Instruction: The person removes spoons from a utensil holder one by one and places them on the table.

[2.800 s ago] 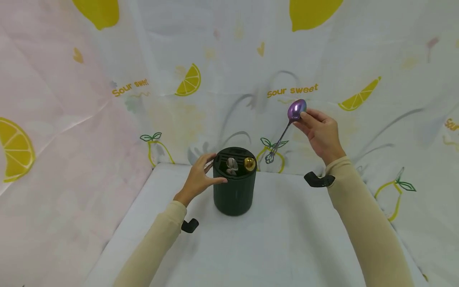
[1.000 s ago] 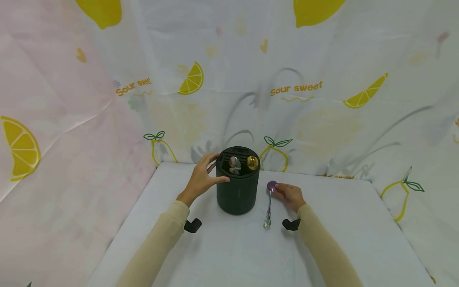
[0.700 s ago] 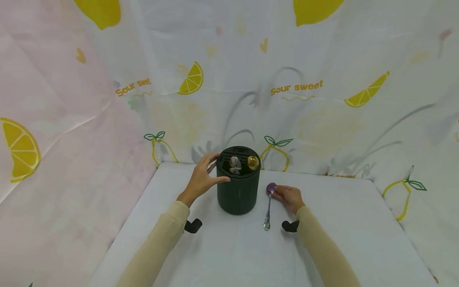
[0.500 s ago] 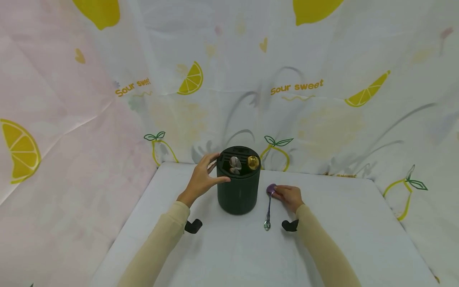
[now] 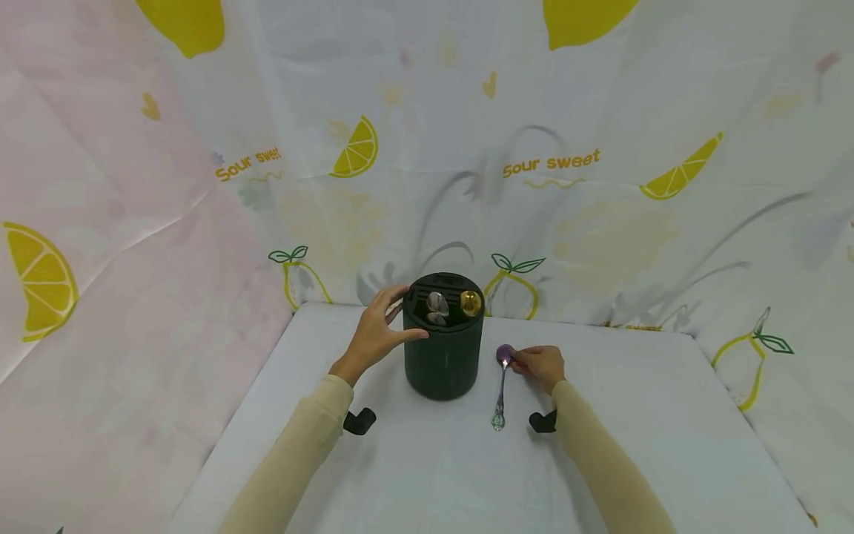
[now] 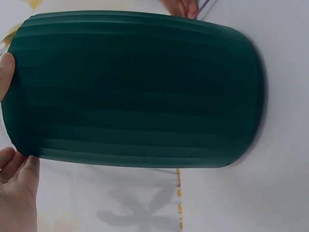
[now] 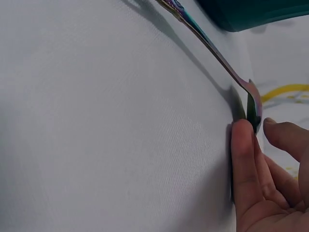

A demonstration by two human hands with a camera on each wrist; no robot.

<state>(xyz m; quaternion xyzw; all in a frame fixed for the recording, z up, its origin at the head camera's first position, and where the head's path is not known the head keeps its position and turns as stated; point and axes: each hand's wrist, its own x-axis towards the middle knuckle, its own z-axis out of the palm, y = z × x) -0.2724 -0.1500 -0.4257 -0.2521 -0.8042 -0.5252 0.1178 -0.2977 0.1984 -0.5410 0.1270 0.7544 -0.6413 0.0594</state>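
My left hand (image 5: pixel 370 332) grips the upper rim of a dark green cutlery holder (image 5: pixel 442 367), thumb at the front and fingers round the left side. A purple iridescent spoon (image 5: pixel 502 389) lies on the white table right of the holder, its ornate handle towards me. At the spoon's bowl (image 7: pixel 254 104) is my right hand (image 5: pixel 542 365). In the right wrist view its straight fingers (image 7: pixel 244 150) touch the bowl, while a small gap shows between thumb and spoon. Silvery spoons (image 5: pixel 437 302) and a gold one (image 5: pixel 470 302) stand in the holder, bowls up; their handles are hidden inside.
A white cloth (image 5: pixel 440 475) covers the table. Behind it hangs a pale curtain (image 5: pixel 427 111) printed with lemons and lettering, and a pinkish sheet (image 5: pixel 133 311) hangs at the left. Black wrist cameras (image 5: pixel 360 421) sit on both sleeves.
The purple spoon, held up in the air at the right at first, has come down onto the table. My right thumb has eased off its bowl; the left hand stays on the holder.
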